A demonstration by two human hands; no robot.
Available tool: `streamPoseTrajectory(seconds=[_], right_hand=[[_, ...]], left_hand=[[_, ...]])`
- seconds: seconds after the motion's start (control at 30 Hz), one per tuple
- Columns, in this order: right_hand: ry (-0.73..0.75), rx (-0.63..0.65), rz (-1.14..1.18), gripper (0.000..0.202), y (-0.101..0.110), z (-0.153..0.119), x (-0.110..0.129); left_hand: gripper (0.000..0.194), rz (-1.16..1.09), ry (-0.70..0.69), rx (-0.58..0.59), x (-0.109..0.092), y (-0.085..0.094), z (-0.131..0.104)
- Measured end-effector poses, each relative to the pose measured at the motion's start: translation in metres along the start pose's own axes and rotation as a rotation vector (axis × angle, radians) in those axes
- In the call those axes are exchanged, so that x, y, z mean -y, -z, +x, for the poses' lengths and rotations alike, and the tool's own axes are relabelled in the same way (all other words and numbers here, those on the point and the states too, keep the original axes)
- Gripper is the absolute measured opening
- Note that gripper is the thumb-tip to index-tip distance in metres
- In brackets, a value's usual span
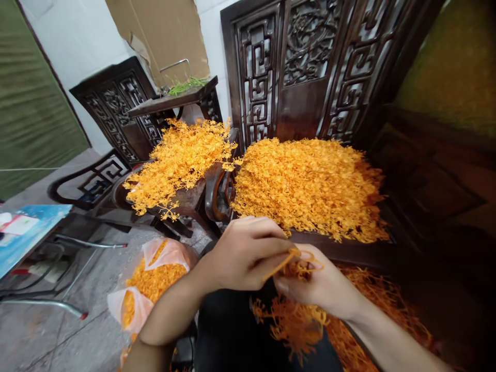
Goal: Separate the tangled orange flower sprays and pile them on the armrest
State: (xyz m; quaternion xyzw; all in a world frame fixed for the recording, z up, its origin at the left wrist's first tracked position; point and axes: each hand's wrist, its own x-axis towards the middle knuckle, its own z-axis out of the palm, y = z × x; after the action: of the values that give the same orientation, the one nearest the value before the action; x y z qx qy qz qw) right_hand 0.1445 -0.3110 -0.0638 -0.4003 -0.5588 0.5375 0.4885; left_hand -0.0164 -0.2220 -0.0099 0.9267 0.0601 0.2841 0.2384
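Orange plastic flower sprigs (298,266), thin and branching, sit pinched between the left hand (244,256) and right hand (320,287) above the lap. Their fine stems look liable to snap or snag the loose orange sprigs (294,325) beneath.

You will find nothing here that can be read. The only printed surface is the blue and white sheet (27,232) at the left edge, and whatever is printed on it is too blurred and too sharply angled for you to make out a single word. The cardboard (163,31) leaning on the back wall shows you a plain brown face with no lettering.
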Motion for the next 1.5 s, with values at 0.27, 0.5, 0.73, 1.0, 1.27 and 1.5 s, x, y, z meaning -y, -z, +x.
streamPoseTrajectory(seconds=[0.27,0.5,0.73,1.0,1.27,1.5], right_hand=[[-0.098,-0.037,0.046,0.018,0.028,0.004,0.008],[-0.120,-0.311,0.175,0.034,0.048,0.012,0.007],[-0.230,-0.481,-0.232,0.036,0.071,0.013,0.005],[-0.507,-0.612,0.228,0.036,0.113,0.000,0.033],[-0.794,-0.276,0.165,0.035,0.086,-0.005,0.026],[-0.617,0.143,-0.673,0.021,0.095,0.005,0.052]], left_hand=[[0.020,0.038,0.092,-0.356,0.017,-0.013,0.041],[0.024,0.050,0.176,-0.414,0.077,-0.022,0.097],[0.039,-0.053,0.430,-0.284,0.126,-0.066,0.092],[0.038,0.175,-0.200,-0.103,0.098,-0.069,0.078],[0.027,0.198,-0.474,0.086,0.103,-0.085,0.072],[0.018,0.080,-0.070,0.351,0.084,-0.078,0.055]])
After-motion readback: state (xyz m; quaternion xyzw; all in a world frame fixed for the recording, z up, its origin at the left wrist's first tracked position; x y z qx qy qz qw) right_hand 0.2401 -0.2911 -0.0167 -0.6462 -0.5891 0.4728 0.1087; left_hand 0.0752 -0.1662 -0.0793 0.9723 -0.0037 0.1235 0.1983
